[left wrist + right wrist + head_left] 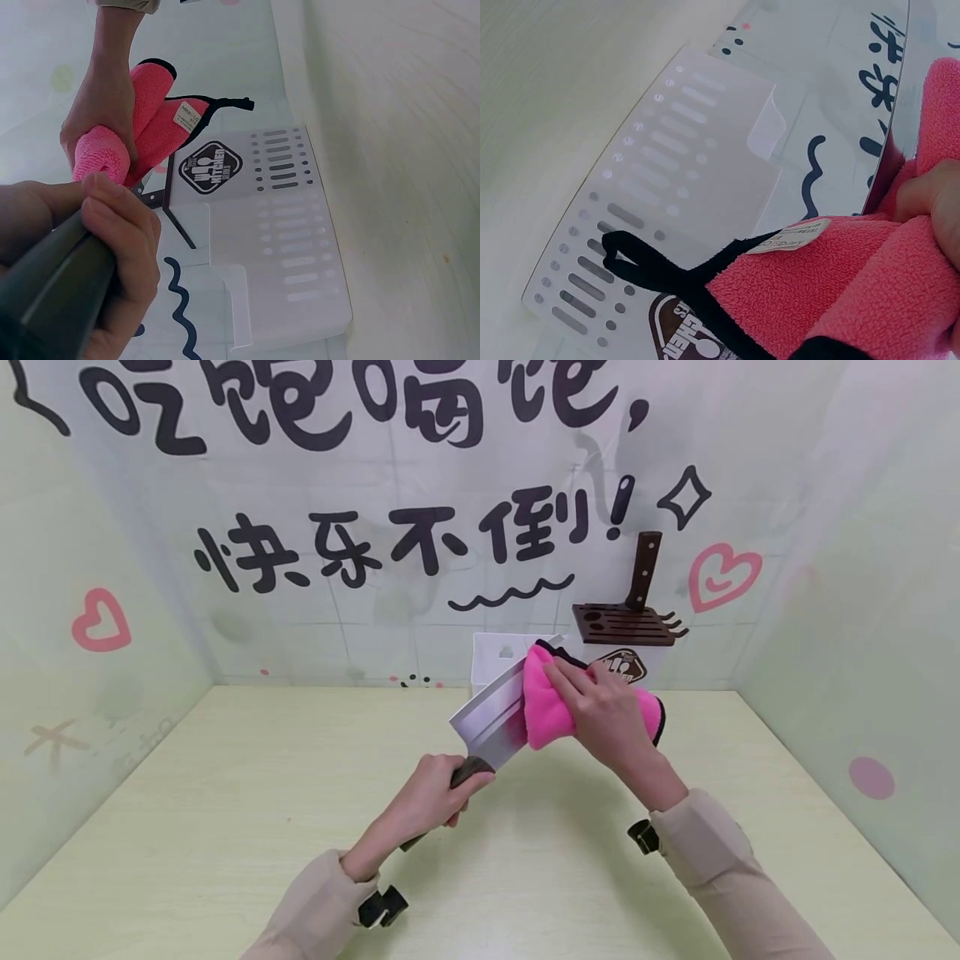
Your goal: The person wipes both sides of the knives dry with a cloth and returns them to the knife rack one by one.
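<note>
In our left hand (pixel 433 789), curled fingers hold a cleaver (pixel 491 720); beyond them, our right hand's (pixel 609 710) fingers grip a pink cloth (pixel 547 717) (black-edged) against it.

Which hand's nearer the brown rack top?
Right. In the head view, the right hand, holding the pink cloth, is just below the brown rack top; the left hand, gripping the cleaver, is lower and farther left.

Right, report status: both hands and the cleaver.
Left hand gripping cleaver by its handle. Right hand holding pink cloth against the cleaver. No obstruction visible.
</note>
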Demonstrator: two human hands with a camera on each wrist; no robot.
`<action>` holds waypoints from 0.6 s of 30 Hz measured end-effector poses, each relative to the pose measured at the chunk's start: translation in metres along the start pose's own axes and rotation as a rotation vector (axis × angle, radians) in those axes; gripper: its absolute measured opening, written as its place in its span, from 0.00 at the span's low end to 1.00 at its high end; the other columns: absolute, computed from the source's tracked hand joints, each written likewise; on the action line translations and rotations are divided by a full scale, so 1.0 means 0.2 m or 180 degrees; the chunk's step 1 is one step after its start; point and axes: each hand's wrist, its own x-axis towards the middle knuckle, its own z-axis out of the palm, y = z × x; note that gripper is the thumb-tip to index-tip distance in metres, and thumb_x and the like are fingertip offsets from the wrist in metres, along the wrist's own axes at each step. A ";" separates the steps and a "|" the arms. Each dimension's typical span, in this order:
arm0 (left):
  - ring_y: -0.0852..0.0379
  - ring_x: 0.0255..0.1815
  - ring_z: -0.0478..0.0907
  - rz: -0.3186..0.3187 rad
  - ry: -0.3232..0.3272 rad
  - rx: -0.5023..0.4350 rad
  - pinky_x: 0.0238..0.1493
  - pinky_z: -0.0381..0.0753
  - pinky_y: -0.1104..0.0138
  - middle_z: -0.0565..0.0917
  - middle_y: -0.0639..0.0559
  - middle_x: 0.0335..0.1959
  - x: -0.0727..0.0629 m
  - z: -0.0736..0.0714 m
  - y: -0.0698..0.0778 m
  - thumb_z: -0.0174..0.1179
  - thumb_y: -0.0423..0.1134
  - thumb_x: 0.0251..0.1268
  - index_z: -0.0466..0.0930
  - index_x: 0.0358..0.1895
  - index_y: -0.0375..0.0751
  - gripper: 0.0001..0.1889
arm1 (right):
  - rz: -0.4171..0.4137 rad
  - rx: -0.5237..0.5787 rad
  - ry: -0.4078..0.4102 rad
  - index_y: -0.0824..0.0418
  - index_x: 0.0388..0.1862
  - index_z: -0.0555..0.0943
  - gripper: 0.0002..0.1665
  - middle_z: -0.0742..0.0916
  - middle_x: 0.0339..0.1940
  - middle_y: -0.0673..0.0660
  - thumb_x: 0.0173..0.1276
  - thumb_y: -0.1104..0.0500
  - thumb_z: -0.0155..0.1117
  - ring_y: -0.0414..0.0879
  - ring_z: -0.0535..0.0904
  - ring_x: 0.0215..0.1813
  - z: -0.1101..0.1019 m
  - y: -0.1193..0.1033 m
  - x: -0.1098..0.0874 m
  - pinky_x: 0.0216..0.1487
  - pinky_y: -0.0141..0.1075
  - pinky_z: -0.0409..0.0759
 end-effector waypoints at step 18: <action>0.63 0.07 0.66 -0.0069 -0.0063 -0.0087 0.10 0.60 0.73 0.68 0.55 0.08 0.00 0.00 -0.01 0.54 0.43 0.62 0.69 0.22 0.36 0.15 | -0.0340 -0.0012 0.0044 0.60 0.55 0.75 0.37 0.80 0.51 0.57 0.42 0.59 0.75 0.53 0.73 0.34 -0.01 -0.12 0.03 0.31 0.38 0.76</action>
